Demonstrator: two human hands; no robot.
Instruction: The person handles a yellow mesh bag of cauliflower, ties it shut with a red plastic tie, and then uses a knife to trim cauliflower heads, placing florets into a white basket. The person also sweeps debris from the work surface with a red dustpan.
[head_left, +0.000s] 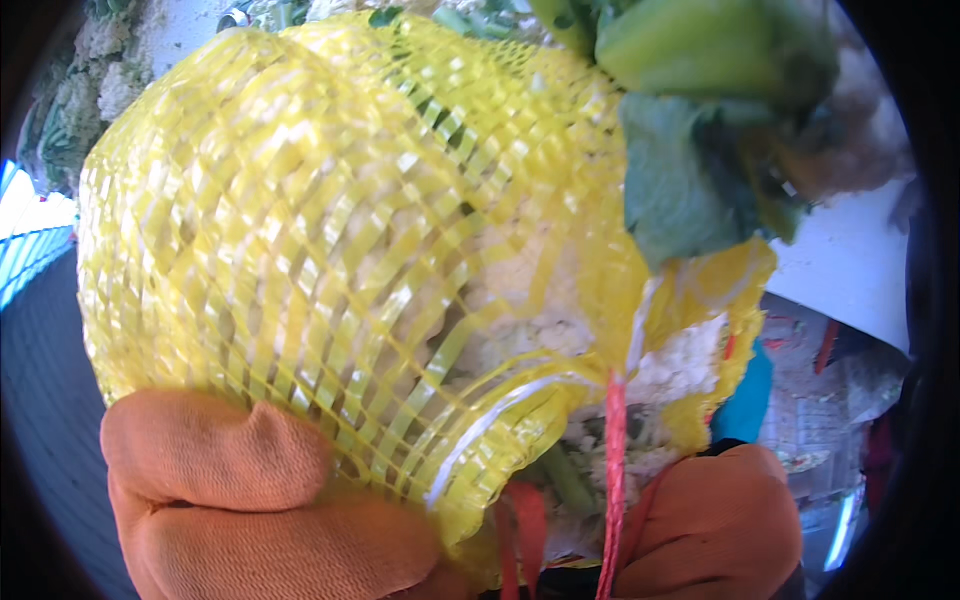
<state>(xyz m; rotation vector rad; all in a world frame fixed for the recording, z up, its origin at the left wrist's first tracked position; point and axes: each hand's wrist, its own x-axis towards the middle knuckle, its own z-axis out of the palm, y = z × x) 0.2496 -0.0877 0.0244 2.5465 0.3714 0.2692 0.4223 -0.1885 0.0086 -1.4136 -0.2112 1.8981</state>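
A bulging yellow mesh bag (300, 225) packed with pale cauliflower fills the middle of the view. Its mouth faces lower right, and cauliflower florets (675, 367) and a green stalk show through it. My left hand (262, 495), in an orange knitted glove, is curled on the bag's lower left side, gripping the mesh. Beneath the mouth, my right hand (712, 517), gloved alike, is closed, with a thin red strand running along it. A red string (615, 465) hangs taut from the bag's rim beside this hand. The right fingertips are hidden.
Green cauliflower leaves and stalks (697, 172) overhang the bag at upper right, close to the camera. More cauliflower heads (97, 90) are heaped at upper left. A white surface (840, 255) lies at right, above a littered floor (817, 420). Something teal (746, 397) shows behind the bag's mouth.
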